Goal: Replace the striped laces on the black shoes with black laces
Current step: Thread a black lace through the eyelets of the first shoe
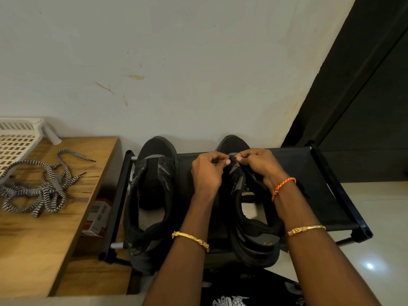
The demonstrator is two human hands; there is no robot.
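Where the pale wall (176,51) meets the floor, I see a low black fabric-topped shoe rack (293,173) carrying both black shoes, toes to the wall, and to its left a wooden counter (44,235) with a white slatted basket (15,146) at its far corner. The left shoe (152,195) stands unlaced and untouched, its tongue loose and its eyelets bare. The right shoe (247,217) sits well apart from it on the same rack, and both hands work at the front of its tongue. The left hand (207,171) has its grip closed in a pinch, thumb against curled fingers, at the shoe's left eyelet edge; the right hand (258,164) pinches likewise just across from it, fingertips nearly touching the other hand's. I cannot tell whether a black lace lies between those fingers, dark against dark. The striped laces (44,186) lie in a loose tangle on the counter, clear of both shoes, near the basket. A red-and-white box (97,217) shows in the gap between counter and rack. Gold bangles ring both forearms, and an orange thread (282,186) circles the right wrist.
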